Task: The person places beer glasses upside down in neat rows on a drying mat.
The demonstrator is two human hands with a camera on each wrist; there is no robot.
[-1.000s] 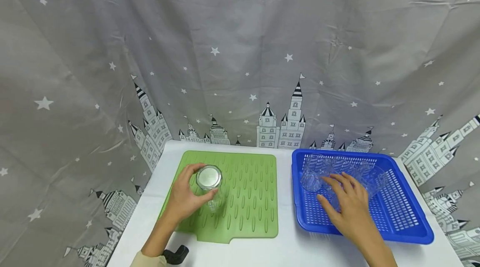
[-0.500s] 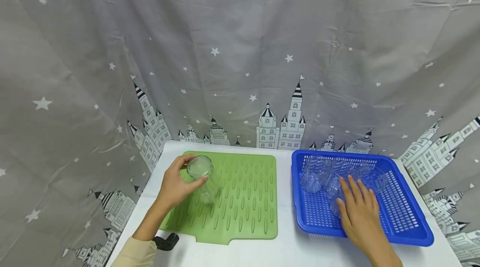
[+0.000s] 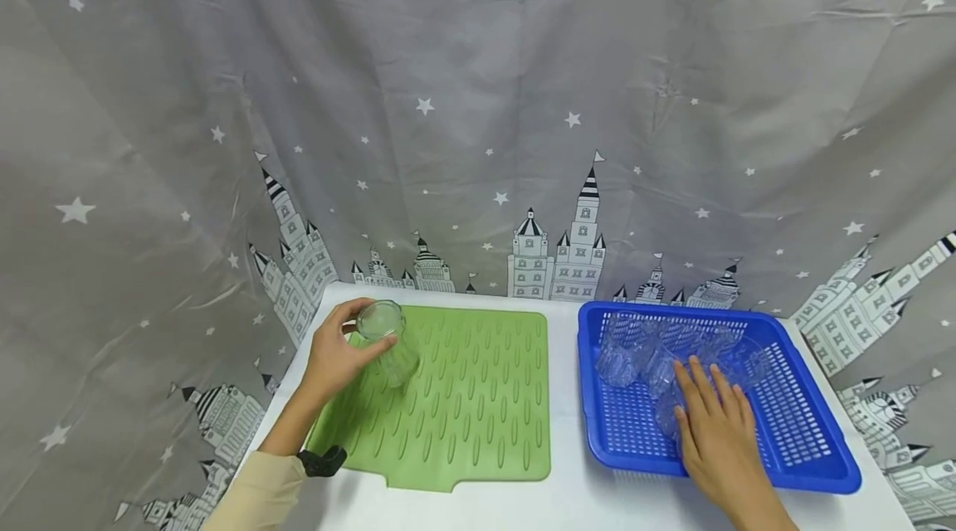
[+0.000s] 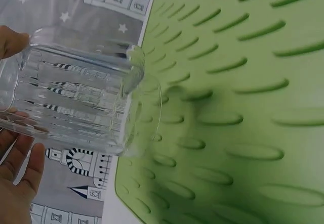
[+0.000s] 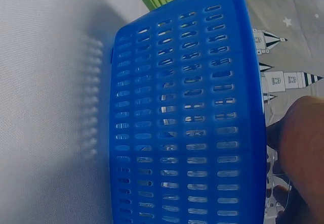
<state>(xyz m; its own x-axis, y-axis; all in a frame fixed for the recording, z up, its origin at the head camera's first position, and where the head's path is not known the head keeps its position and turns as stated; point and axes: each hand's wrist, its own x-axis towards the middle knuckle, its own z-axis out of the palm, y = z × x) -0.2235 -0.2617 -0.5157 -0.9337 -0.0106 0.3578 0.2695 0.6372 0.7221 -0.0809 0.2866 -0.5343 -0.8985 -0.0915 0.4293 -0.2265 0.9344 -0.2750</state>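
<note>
My left hand (image 3: 332, 358) grips a clear ridged glass (image 3: 397, 358) by its upper end, thumb on one side and fingers on the other. The glass stands over the back left part of a green ridged mat (image 3: 478, 406). Its lower end comes close to the mat in the left wrist view; whether it touches I cannot tell. My right hand (image 3: 717, 444) lies over clear glasses (image 3: 623, 353) in a blue basket (image 3: 792, 473), its fingers fairly straight. In the right wrist view the basket wall (image 5: 152, 133) partly hides these fingers.
A white cloth (image 3: 563, 465) covers the table under mat and basket. Behind it hangs a grey curtain (image 3: 448, 99) printed with stars and castles. A black strap (image 3: 323, 460) sits at my left wrist. The basket's raised rim stands around the glasses.
My left hand has moved left and back across the mat with the glass. My right hand has shifted slightly right and settled over the glasses; it has hardly moved in the last half second.
</note>
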